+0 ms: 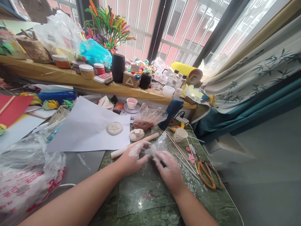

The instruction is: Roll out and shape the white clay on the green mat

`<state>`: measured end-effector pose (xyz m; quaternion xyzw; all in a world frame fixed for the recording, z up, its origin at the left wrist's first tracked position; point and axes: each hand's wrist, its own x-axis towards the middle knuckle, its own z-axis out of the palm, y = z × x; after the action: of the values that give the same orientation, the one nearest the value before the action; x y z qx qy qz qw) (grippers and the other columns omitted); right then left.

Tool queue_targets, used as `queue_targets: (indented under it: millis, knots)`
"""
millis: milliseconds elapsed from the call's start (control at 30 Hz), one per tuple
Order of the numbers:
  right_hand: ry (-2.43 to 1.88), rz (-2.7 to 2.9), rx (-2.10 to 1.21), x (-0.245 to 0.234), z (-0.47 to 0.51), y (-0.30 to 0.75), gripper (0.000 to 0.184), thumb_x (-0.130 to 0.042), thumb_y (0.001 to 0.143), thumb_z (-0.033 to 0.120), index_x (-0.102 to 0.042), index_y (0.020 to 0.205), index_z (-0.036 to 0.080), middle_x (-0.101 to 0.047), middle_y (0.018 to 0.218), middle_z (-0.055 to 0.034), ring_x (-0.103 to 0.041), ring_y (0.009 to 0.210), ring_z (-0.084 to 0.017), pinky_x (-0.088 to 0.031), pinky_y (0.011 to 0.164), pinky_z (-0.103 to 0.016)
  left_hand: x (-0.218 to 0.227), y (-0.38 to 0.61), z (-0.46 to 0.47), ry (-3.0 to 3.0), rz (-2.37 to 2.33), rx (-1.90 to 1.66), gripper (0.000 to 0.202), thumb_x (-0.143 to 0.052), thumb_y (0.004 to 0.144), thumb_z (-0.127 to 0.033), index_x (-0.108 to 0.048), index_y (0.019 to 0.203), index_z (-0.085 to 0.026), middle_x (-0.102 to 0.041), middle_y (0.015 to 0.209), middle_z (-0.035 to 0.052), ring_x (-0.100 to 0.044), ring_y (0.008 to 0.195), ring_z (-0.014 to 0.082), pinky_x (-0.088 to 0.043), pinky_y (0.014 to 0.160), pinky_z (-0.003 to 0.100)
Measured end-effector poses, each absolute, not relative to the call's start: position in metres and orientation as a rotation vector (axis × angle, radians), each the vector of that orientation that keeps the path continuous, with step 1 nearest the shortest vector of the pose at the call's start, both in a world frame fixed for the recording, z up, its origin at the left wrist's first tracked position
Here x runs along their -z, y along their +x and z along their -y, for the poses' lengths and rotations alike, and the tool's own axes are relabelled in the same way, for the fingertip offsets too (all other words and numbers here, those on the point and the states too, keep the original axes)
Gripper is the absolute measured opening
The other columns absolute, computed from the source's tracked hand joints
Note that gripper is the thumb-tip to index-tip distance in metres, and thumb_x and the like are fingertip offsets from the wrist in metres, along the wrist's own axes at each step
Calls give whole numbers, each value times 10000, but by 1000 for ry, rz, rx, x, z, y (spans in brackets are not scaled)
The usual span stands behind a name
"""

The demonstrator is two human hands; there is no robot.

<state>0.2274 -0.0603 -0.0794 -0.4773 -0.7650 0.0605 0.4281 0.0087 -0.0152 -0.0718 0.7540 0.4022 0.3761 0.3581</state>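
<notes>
My left hand (136, 156), dusted with white, is held over the clear sheet (145, 188) with thumb and fingers apart and nothing visible in it. Facing it, my right hand (168, 169) has its fingers bent in and the tips close together; whatever they hold, if anything, is hidden. A pale wooden rolling pin (150, 137) lies just behind my left hand. Beyond the pin sits a lump of white clay (136, 134). On the large white paper (89, 128) rests a round clay disc (114, 128) with a star scored into it.
Right of my hands lie wooden sticks (181, 152), orange-handled scissors (207, 177) and a paper cup (180, 134). Behind are a bag of brown clay (148, 117), a dark blue cylinder (171, 113) and a small cup (132, 103). Crumpled plastic (30, 175) fills the left side.
</notes>
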Motion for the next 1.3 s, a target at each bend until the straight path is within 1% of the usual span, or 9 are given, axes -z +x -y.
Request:
queue_targets:
  millis: [133,400,667,833,967,1033,1100,1167,1300]
  knots:
    - [-1140,1904,-160,79,61,221,277,-577,1001,250,-646,1268,265,-737,1153,-82,-693,1089,-260,-585,946,-458,74,11,12,1878,-1041,-1016,226,-560,953,-233,-622,1170,-233,-715,1159,66,-695,1075,228,-566,989,394]
    - [-1173,1920,-226,74,62,220,247,-607,986,265,-667,1225,283,-740,1145,-66,-689,1083,-263,-578,940,-456,70,12,12,1838,-1075,-1058,240,-493,928,-142,-651,1089,-225,-734,1105,44,-689,1067,220,-550,1000,394]
    - [-1250,1834,-327,77,63,222,165,-646,959,306,-688,1115,274,-748,1100,-66,-699,1039,-265,-575,910,-440,71,13,12,1848,-1112,-1048,229,-505,925,-156,-658,1072,-241,-742,1118,43,-688,1068,231,-534,1030,404]
    - [-1307,1821,-406,78,61,222,142,-647,950,314,-691,1077,269,-740,1105,-71,-685,1065,-273,-551,942,-457,69,13,11,1900,-1132,-997,214,-500,947,-186,-654,1084,-244,-743,1108,44,-693,1048,227,-548,1001,405]
    - [-1422,1765,-610,81,58,221,244,-685,916,353,-674,1142,261,-744,1106,-73,-694,1033,-273,-556,922,-452,61,10,13,1933,-1131,-927,217,-536,946,-222,-670,1115,-248,-736,1129,42,-693,1051,229,-559,983,403]
    - [-1430,1649,-728,82,57,222,351,-692,904,366,-629,1230,254,-742,1144,-79,-706,1037,-266,-567,923,-437,57,8,15,1969,-1048,-864,314,-639,918,-308,-646,1230,-267,-700,1251,53,-667,1144,249,-549,1013,410]
    - [-1412,1583,-807,83,57,223,427,-698,894,376,-587,1286,247,-748,1147,-81,-719,1014,-258,-578,911,-426,54,8,17,2020,-962,-786,556,-768,833,-371,-587,1352,-288,-647,1364,68,-619,1249,279,-519,1070,436]
    - [-1410,1589,-783,83,56,223,432,-703,887,379,-589,1281,241,-754,1129,-85,-722,1001,-262,-583,897,-427,54,9,18,2079,-928,-730,724,-840,760,-351,-540,1416,-295,-628,1398,79,-586,1301,301,-486,1111,462]
    - [-1376,1721,-561,83,57,222,340,-682,912,348,-625,1230,243,-739,1137,-96,-704,1046,-277,-579,914,-445,63,14,18,2146,-996,-697,685,-796,780,-271,-540,1415,-273,-649,1373,84,-602,1283,301,-487,1108,470]
